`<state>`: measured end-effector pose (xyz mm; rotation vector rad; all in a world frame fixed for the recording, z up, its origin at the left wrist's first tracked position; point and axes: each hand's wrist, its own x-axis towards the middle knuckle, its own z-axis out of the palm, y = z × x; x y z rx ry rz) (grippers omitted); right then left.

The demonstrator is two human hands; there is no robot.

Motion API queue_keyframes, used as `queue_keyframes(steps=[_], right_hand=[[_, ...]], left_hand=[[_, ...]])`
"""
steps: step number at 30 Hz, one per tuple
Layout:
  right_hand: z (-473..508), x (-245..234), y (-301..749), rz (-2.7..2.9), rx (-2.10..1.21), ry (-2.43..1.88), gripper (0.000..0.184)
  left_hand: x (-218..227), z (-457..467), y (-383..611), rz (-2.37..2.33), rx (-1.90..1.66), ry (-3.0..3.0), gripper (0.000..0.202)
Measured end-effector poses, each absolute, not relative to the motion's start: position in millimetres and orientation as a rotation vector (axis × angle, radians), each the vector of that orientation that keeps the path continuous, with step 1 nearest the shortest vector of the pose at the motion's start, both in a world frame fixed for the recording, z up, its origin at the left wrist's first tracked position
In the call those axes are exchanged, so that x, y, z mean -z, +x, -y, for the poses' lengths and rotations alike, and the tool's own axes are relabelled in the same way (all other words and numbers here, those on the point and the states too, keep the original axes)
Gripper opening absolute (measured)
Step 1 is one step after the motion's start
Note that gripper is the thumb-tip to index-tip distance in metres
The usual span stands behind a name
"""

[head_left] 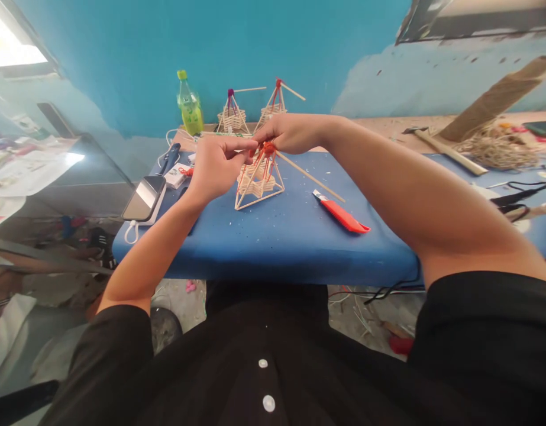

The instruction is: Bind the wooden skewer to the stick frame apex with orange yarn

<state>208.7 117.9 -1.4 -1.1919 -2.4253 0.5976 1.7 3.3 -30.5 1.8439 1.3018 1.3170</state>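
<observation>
A small pyramid frame of thin wooden sticks (259,205) stands on the blue-covered table, its apex wrapped in orange cord (268,148). One long stick (312,177) juts from the apex down to the right. My left hand (222,163) is closed at the left of the apex, its thumb and forefinger pinching a bit of the orange cord. From above, my right hand (293,133) reaches over the apex with bent fingers closed at the cord; its fingertips are partly hidden. A red utility knife (343,216) lies right of the frame.
Behind stand two similar stick frames, one with purple cord (231,93), one with red (278,84), and a green-capped bottle (189,106). At left lie a phone (144,198) and a small white box (175,176). A hammer (454,152) and tangled twine (498,145) are at right.
</observation>
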Motion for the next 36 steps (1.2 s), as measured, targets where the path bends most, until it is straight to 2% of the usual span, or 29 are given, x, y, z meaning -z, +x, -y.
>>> queue_keyframes(steps=[3, 9, 12, 14, 18, 22, 23, 25, 28, 30, 33, 36], right_hand=[[-103.6, -11.8, 215.9, 2.535, -0.709, -1.13, 0.029], [-56.6, -33.0, 220.7, 2.362, -0.714, -1.07, 0.029], [-40.4, -29.2, 217.1, 2.278, -0.721, -1.117, 0.052], [-37.4, -24.5, 213.1, 2.212, -0.714, -1.161, 0.06], [-42.2, -18.6, 207.5, 2.133, -0.67, -1.207, 0.049], [-40.3, -13.2, 205.5, 2.08, -0.5, -1.225, 0.023], [-37.6, -10.6, 204.4, 2.056, -0.424, -1.237, 0.016], [-31.4, -4.0, 201.1, 2.012, -0.278, -1.28, 0.007], [-26.4, 6.2, 194.1, 1.993, -0.209, -1.314, 0.009], [-28.2, 10.7, 190.2, 1.975, -0.27, -1.294, 0.013], [-35.2, 12.0, 188.8, 1.94, -0.422, -1.245, 0.018], [-42.2, 7.3, 192.3, 1.908, -0.541, -1.206, 0.022]], left_hand=[[35.5, -5.5, 4.9, -1.287, -1.33, 1.944, 0.035], [36.8, -7.8, 11.8, -1.175, -1.372, 2.062, 0.038], [31.3, -6.5, 16.1, -1.209, -1.353, 2.033, 0.031], [26.3, -4.5, 19.0, -1.282, -1.328, 2.005, 0.025], [25.5, -1.2, 19.4, -1.375, -1.333, 1.98, 0.024], [56.3, 4.5, 8.6, -1.427, -1.455, 1.904, 0.019], [68.6, 7.7, 5.4, -1.443, -1.46, 1.889, 0.022], [93.8, 16.5, 0.8, -1.501, -1.383, 1.9, 0.044], [120.3, 32.2, 0.8, -1.68, -0.995, 1.972, 0.088], [126.2, 39.5, 4.9, -1.738, -0.763, 2.096, 0.101], [123.9, 41.2, 11.7, -1.79, -0.622, 2.229, 0.088], [119.8, 35.4, 14.9, -1.831, -0.542, 2.28, 0.048]])
